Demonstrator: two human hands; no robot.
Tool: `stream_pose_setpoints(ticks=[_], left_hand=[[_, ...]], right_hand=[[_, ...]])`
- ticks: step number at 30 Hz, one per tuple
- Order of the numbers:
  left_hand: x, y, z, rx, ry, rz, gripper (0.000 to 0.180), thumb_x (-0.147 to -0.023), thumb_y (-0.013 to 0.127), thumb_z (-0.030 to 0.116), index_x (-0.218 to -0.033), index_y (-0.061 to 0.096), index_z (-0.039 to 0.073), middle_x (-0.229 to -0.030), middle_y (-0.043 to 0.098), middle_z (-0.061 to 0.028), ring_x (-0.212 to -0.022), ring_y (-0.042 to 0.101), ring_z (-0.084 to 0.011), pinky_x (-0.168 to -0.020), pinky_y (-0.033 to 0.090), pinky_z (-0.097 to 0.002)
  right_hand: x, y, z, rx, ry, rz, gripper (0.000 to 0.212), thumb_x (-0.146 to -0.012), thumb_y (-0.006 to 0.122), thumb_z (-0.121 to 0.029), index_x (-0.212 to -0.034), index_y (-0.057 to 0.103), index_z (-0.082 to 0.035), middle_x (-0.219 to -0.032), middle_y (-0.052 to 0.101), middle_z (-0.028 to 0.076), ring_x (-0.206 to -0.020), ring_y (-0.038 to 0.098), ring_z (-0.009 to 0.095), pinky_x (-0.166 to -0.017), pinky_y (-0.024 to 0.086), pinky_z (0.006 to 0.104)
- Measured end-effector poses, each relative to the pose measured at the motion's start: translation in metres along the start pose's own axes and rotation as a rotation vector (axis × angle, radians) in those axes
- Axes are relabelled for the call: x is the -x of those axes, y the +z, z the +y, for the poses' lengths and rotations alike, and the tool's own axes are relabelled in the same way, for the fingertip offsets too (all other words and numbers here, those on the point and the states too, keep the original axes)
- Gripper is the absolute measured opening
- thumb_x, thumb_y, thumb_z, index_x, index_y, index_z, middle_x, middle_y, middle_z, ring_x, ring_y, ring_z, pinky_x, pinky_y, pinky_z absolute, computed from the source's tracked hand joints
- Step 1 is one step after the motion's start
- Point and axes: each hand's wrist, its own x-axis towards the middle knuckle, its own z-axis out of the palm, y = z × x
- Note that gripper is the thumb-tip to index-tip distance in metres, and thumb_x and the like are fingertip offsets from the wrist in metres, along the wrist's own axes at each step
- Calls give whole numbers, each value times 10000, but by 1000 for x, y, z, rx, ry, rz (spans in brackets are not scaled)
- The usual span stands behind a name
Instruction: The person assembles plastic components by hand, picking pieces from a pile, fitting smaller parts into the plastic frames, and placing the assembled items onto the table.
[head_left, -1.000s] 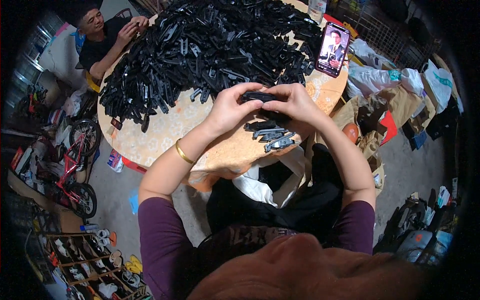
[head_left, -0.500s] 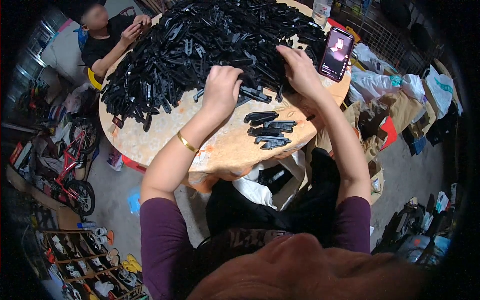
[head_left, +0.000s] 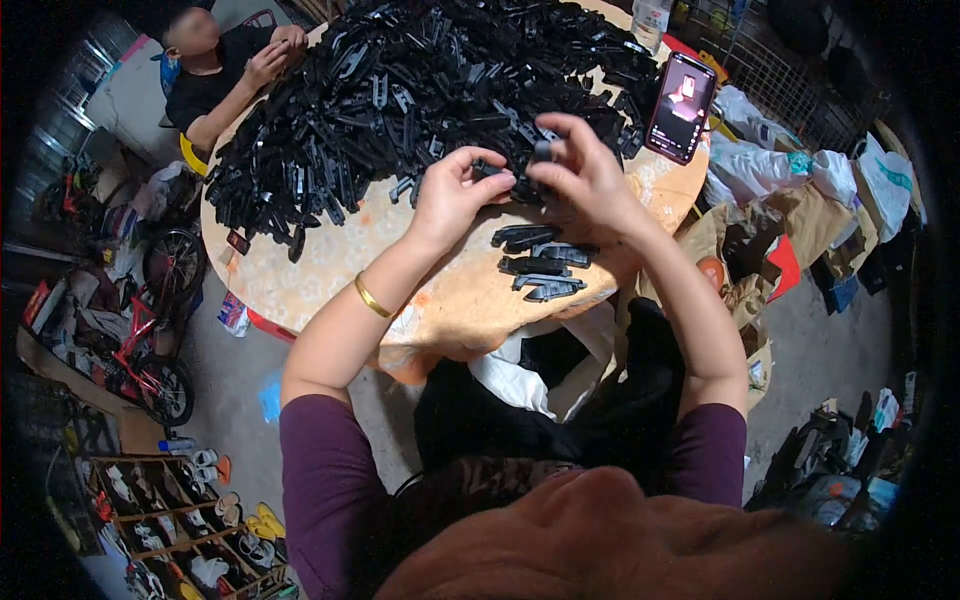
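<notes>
The left hand [head_left: 452,200] has its thumb and fingers closed together on a black part [head_left: 487,168], held just beyond the near edge of the table's bare strip, at the front of the large heap [head_left: 430,90] of black plastic parts. The right hand [head_left: 595,185] is raised just beside it, index finger and thumb apart, with a small dark piece [head_left: 543,152] showing at the fingertips; blur hides whether they clamp it, so I cannot tell. Nearer the body than the 2 hands, a small group of long black pieces [head_left: 545,265] lies side by side on the round table [head_left: 290,285], which has a pale patterned cover. A gold bangle [head_left: 372,297] circles the left forearm [head_left: 335,340]. Right of the heap is a phone [head_left: 682,108] with a lit screen, near a clear bottle [head_left: 650,22]. At the far left, a co-worker [head_left: 205,90] holds 2 hands close together beside the heap
</notes>
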Motion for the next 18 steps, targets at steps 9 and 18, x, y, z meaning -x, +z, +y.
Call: stream_pose_setpoints(ticks=[9,18], left_hand=[[7,4,-2,3,-61,7,227,-822,572,5,-1043,559,-45,-924,619,-78,-782,597,-99,-696,502,-207],[11,4,-3,61,-27,-23,332,-800,573,-24,-1127,528,-59,-945,619,-90,-781,593,-97,-676,490,-192]], right_hand=[[20,10,-14,189,141,-105,265,-816,603,-88,-1065,587,0,-851,641,69,-725,589,108,-677,483,251],[23,18,-5,-138,367,127,195,-816,628,-128,-916,610,40,-753,643,49,-638,583,80,-573,488,223]])
